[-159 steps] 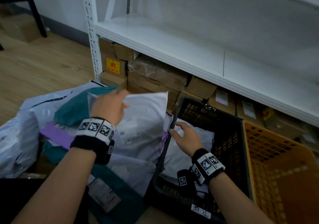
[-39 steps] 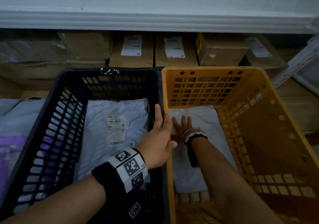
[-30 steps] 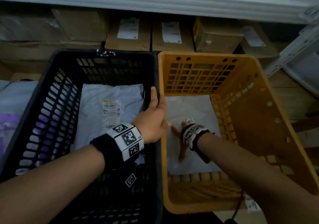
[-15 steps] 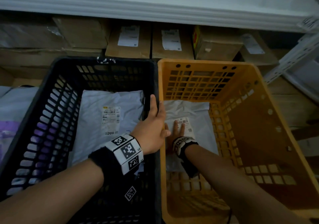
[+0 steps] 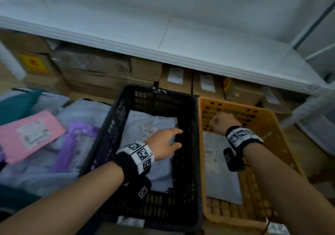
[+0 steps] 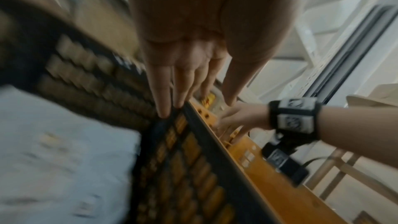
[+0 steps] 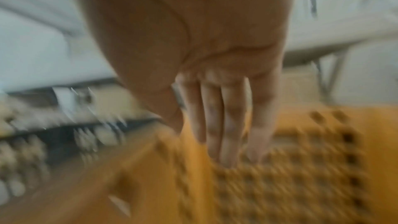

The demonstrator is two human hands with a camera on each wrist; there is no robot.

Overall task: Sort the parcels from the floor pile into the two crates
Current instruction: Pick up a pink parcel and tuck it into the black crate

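Note:
A black crate (image 5: 116,118) and an orange crate (image 5: 272,122) stand side by side on the floor. One grey parcel (image 5: 145,126) lies in the black crate, and another grey parcel (image 5: 219,176) lies in the orange one. My left hand (image 5: 178,137) hovers empty over the black crate; the left wrist view shows the left hand (image 6: 193,106) with straight fingers by the black crate's right wall (image 6: 193,168). My right hand (image 5: 217,122) is raised above the orange crate, and the blurred right wrist view shows the right hand (image 7: 228,151) straight-fingered and empty. The floor pile (image 5: 36,162) lies at the left.
The pile holds a pink parcel (image 5: 29,135), a purple parcel (image 5: 76,144), a teal bag (image 5: 16,106) and grey bags. A white shelf (image 5: 181,49) juts out above the crates, with cardboard boxes (image 5: 145,69) stacked beneath it.
My right hand has lifted off the parcel in the orange crate. My left hand has left the wall between the crates and moved over the black crate. The view has swung left onto the pile.

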